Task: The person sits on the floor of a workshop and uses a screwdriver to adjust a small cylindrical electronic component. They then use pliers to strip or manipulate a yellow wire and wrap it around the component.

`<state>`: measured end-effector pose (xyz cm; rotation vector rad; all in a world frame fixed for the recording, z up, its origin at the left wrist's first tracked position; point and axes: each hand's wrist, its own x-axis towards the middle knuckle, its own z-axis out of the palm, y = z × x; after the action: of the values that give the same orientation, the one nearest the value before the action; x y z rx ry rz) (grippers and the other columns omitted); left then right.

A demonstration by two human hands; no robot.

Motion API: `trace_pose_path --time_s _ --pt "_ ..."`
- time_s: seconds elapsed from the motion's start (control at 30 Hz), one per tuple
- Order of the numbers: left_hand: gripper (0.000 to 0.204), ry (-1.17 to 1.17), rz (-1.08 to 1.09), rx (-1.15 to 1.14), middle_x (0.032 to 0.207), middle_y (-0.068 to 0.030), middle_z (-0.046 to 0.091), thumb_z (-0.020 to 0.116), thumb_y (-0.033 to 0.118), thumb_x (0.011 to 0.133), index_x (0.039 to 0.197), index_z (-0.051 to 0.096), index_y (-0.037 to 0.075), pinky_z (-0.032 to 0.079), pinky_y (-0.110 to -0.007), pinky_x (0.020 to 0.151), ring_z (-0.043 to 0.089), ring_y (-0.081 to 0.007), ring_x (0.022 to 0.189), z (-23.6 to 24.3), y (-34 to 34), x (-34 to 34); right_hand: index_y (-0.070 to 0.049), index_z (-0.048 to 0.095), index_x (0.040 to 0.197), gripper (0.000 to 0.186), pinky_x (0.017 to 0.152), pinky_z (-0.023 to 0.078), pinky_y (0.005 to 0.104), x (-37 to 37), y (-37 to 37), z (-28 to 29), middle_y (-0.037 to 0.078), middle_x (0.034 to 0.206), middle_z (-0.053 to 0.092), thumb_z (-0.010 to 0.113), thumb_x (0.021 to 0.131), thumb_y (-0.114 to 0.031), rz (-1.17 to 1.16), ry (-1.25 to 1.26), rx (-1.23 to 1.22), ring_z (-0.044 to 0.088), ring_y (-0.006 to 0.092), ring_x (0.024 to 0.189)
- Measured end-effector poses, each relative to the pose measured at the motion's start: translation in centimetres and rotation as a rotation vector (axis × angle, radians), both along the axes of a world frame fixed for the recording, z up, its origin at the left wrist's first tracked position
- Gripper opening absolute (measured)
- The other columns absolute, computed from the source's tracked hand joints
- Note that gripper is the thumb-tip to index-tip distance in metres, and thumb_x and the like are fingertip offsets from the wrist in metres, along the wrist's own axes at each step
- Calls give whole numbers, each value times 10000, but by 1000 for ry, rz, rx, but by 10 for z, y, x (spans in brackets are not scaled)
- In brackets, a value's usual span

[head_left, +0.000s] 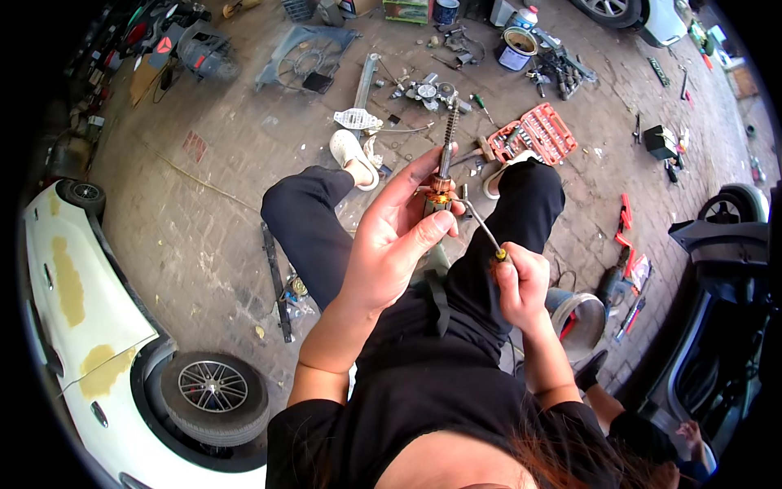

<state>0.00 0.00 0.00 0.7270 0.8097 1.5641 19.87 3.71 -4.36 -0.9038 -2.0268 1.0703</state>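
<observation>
My left hand (399, 232) is closed around a motor armature (441, 196), holding it upright above my lap. The armature has a long spiral-grooved shaft pointing away from me, a copper ring and copper windings; its lower part is partly hidden by my thumb and fingers. My right hand (521, 281) grips a screwdriver (484, 226) by its handle, which shows some yellow and black. Its thin metal shaft slants up and left, with the tip beside the windings. Whether the tip touches them I cannot tell.
Beyond my knees lie an orange socket set (542, 134), a hammer (485, 148) and a motor with linkage (428, 91). A white bucket (580, 326) stands right of me. A white car (106, 326) is at left, with a loose-looking wheel (213, 387). Another person's arm (603, 403) shows lower right.
</observation>
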Motion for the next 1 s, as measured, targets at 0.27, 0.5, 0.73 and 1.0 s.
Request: trace_pose_path --time_s 0.27,0.5,0.73,1.0 --pt "516 -17 31 13 1323 -82 475 510 33 924 1403 331 -35 460 -265 792 535 -130 953 -2 -4 6 -14 417 648 337 460 310 359 6 -1 -10 130 550 352 552 887 -210 1 -1 -12 388 313 465" --pt "473 -305 -44 -3 1086 -87 527 450 92 969 1400 322 -58 456 -277 760 531 -146 932 -2 -1 7 -12 432 640 381 448 299 327 5 -3 -5 86 544 374 495 931 -250 19 38 -25 399 246 446" --pt "478 -323 -61 -18 1080 -84 522 457 97 969 1403 321 -53 459 -285 758 528 -146 944 -2 2 8 -19 413 643 336 461 326 366 2 -5 -1 125 551 378 566 878 -203 5 15 -47 410 313 468" --pt "468 -310 -46 -29 1093 -78 520 455 87 970 1401 331 -45 453 -282 755 526 -141 937 -7 3 7 -19 411 641 325 465 323 368 -1 -4 -3 128 555 369 594 856 -180 -17 -35 -18 404 321 477"
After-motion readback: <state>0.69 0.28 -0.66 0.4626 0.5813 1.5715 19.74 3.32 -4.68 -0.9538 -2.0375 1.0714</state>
